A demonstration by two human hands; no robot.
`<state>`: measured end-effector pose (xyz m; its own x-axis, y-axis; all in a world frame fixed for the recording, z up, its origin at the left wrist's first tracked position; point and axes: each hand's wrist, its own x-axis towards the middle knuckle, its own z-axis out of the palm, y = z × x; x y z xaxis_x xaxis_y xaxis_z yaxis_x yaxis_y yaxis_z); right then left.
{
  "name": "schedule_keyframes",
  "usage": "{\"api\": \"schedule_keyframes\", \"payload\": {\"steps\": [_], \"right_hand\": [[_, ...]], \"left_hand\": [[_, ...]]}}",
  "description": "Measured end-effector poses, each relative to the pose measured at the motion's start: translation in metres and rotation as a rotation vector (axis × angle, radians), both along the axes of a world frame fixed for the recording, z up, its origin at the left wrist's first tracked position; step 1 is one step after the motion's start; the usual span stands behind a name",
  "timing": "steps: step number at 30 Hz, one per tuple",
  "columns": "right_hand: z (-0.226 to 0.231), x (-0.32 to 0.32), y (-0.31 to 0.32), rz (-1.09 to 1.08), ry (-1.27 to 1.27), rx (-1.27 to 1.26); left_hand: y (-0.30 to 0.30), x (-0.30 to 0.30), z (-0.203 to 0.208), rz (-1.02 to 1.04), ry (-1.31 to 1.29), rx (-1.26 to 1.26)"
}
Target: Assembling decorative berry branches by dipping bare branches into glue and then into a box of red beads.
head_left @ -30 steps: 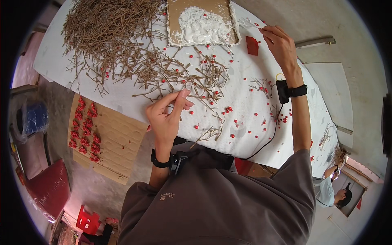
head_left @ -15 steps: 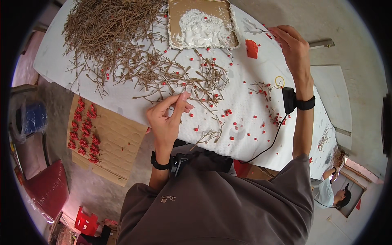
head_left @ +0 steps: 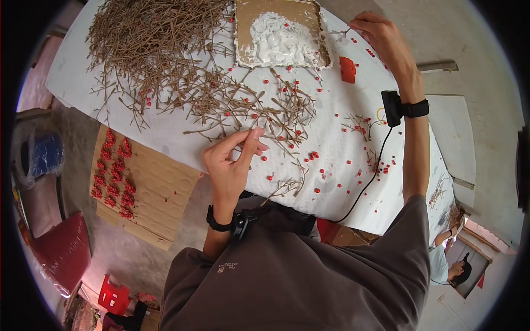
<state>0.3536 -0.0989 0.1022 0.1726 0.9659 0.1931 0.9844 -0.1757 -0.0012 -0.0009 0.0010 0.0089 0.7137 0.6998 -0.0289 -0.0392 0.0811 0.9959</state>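
Pinching a thin twig (head_left: 344,32) in the right hand (head_left: 382,34), beside the tray (head_left: 243,22). Looks light, stiff, easy to snap; best held softly near one end. With left hand (head_left: 228,161), pinching near loose twigs (head_left: 205,100); cannot tell if holding anything.

White-covered table (head_left: 331,138). Ref tray (head_left: 306,23): twig heap (head_left: 154,33) left, red scrap (head_left: 348,70) right, loose berries (head_left: 317,190) mostly nearside.

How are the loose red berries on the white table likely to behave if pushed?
The red berries would probably roll, being small and round. Their tiny size suggests they are light, so a gentle nudge might scatter them. Those among the twigs could catch against the thin, forked stems.
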Motion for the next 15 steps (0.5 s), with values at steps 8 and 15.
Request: {"api": "schedule_keyframes", "payload": {"steps": [8, 15], "right_hand": [[0.016, -0.007, 0.026, -0.031, 0.007, -0.024], [-0.010, 0.038, 0.034, -0.154, -0.093, -0.068]], "left_hand": [[0.000, 0.001, 0.001, 0.008, 0.021, 0.017], [-0.001, 0.002, -0.001, 0.002, 0.042, 0.026]]}}
